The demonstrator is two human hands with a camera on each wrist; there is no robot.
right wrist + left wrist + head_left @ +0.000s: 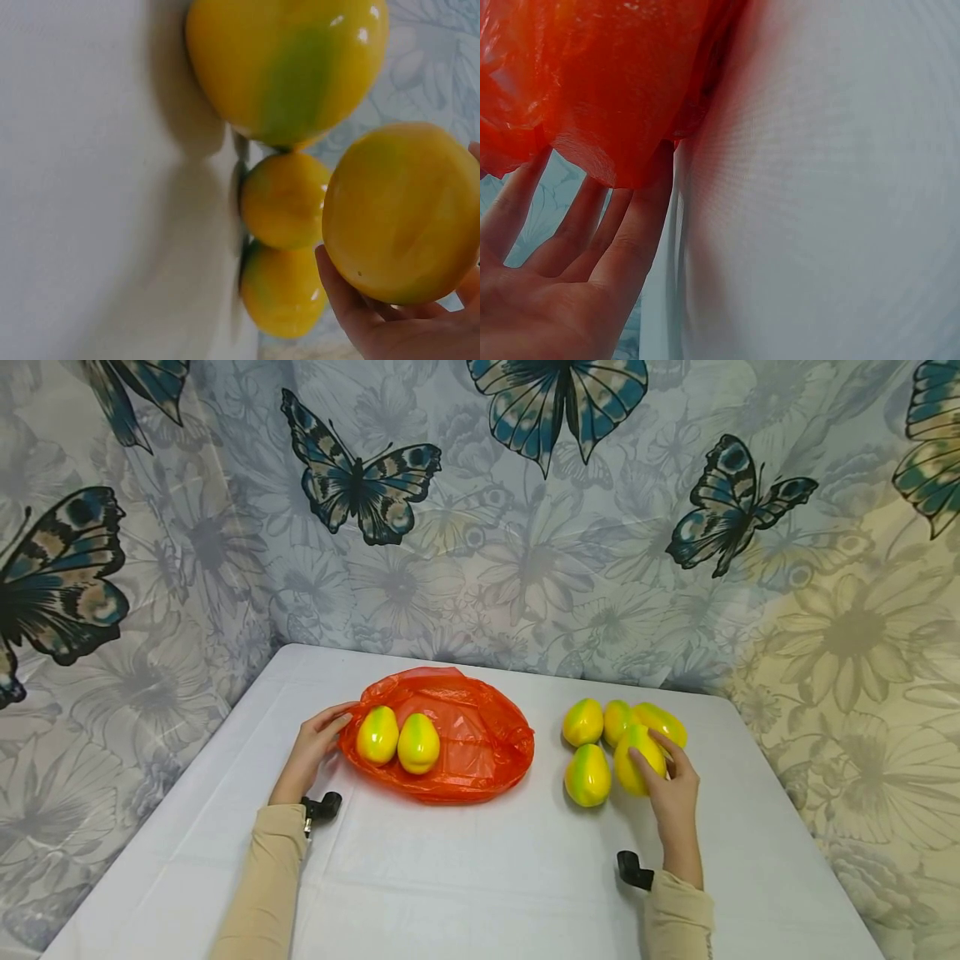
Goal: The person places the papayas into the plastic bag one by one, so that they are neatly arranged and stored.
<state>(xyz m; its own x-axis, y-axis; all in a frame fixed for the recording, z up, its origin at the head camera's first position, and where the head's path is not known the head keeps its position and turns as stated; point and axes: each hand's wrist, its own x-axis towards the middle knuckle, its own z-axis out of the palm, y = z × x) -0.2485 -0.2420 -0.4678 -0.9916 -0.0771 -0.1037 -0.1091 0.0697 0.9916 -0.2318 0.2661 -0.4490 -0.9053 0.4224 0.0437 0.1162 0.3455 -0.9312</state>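
My left hand [313, 750] holds the left rim of a red plastic bag [480, 752], which lies spread with its mouth open upward. In the left wrist view the bag [622, 82] covers the fingertips. Two glossy yellow-green mangoes [377, 736] [418, 744] sit side by side in the bag's left part. On the right, my right hand [675, 789] grips another mango [636, 760] between thumb and fingers. The right wrist view shows this mango [405, 214] raised off the table, beside the other mangoes [289, 67].
Several loose mangoes [588, 775] lie grouped on the white-covered table [480, 877], right of the bag and around the right hand. A patterned butterfly cloth [525, 568] hangs behind the table's far edge. Black wrist camera mounts [324, 807] stick out from both wrists.
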